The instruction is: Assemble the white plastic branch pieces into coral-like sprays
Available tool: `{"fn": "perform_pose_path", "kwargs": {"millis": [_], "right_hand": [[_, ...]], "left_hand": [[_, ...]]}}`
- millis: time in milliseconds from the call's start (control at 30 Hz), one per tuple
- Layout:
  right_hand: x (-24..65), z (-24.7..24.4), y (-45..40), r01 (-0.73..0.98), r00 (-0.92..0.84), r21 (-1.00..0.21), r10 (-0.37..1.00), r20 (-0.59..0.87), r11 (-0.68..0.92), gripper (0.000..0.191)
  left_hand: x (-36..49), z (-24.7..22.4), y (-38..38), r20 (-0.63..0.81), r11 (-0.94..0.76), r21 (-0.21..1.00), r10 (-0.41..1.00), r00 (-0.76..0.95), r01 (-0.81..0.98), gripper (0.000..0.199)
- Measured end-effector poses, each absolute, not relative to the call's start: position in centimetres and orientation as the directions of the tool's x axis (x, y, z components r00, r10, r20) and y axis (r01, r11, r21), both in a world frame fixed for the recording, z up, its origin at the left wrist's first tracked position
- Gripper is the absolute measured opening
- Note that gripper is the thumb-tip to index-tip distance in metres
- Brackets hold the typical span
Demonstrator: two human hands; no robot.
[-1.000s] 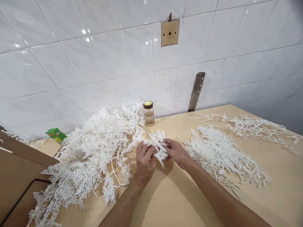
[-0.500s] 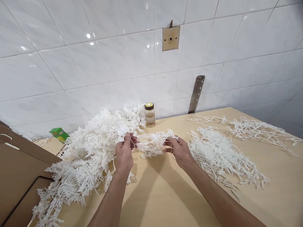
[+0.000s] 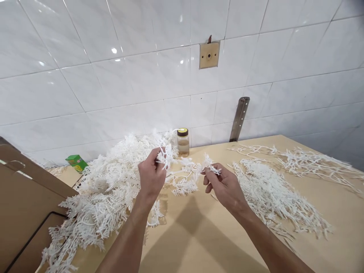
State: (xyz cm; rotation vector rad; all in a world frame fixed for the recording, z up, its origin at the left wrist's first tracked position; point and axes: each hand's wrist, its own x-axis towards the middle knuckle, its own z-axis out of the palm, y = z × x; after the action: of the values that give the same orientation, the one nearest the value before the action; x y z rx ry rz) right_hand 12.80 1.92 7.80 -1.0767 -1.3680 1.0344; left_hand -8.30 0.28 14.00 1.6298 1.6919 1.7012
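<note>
My left hand [image 3: 152, 170] is closed on a white feathery artificial sprig [image 3: 167, 154], whose fronds stick out past the fingers. Over the table, my right hand [image 3: 223, 182] pinches the end of a white frond [image 3: 207, 163] between thumb and fingers. Between the hands, more white sprig pieces [image 3: 185, 185] hang or lie; I cannot tell which are joined. Beside the left forearm rises a big heap of white feathery sprigs [image 3: 113, 189]. A flatter pile of white fronds [image 3: 273, 193] lies beyond my right hand.
Bare white branching stems [image 3: 315, 163] lie at the table's [image 3: 199, 242] back right. A lidded jar of liquid [image 3: 183, 143] stands near the tiled wall. At left are a cardboard box [image 3: 31, 204] and a small green box [image 3: 76, 163]. A metal bracket [image 3: 239, 119] leans at the wall.
My left hand has turned and risen slightly, now gathering fronds in its grip. The right hand has shifted slightly right and down with a frond. The view has tilted up a little.
</note>
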Motion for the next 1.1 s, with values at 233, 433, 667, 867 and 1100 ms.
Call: {"fn": "perform_pose_path", "kwargs": {"millis": [233,433,667,867,1100], "right_hand": [[12.8,6.2,3.2,0.162,-0.106,-0.984,0.992,0.064,0.081,0.042],[12.7,5.3,3.7,-0.013,-0.156,-0.999,0.986,0.053,0.051,0.047],[11.7,4.8,3.6,-0.042,-0.172,-0.998,0.984,0.042,0.035,0.048],[10.5,3.6,3.1,0.088,-0.215,-0.988,0.971,0.104,0.125,0.051],[10.4,4.6,1.9,0.275,-0.182,-0.901,0.938,0.294,0.335,0.041]], "left_hand": [[-7.2,9.8,1.0,-0.025,0.043,0.994,0.985,-0.172,0.105,0.029],[-7.1,10.0,1.0,0.047,-0.052,0.997,0.992,-0.114,-0.050,0.040],[-9.2,8.6,1.9,0.184,-0.040,0.922,0.921,-0.342,0.386,0.026],[-9.8,10.1,-0.6,0.337,0.035,0.770,0.826,-0.452,0.637,0.032],[-3.2,10.7,-5.3,-0.027,0.040,0.992,0.995,-0.100,0.122,0.027]]}}
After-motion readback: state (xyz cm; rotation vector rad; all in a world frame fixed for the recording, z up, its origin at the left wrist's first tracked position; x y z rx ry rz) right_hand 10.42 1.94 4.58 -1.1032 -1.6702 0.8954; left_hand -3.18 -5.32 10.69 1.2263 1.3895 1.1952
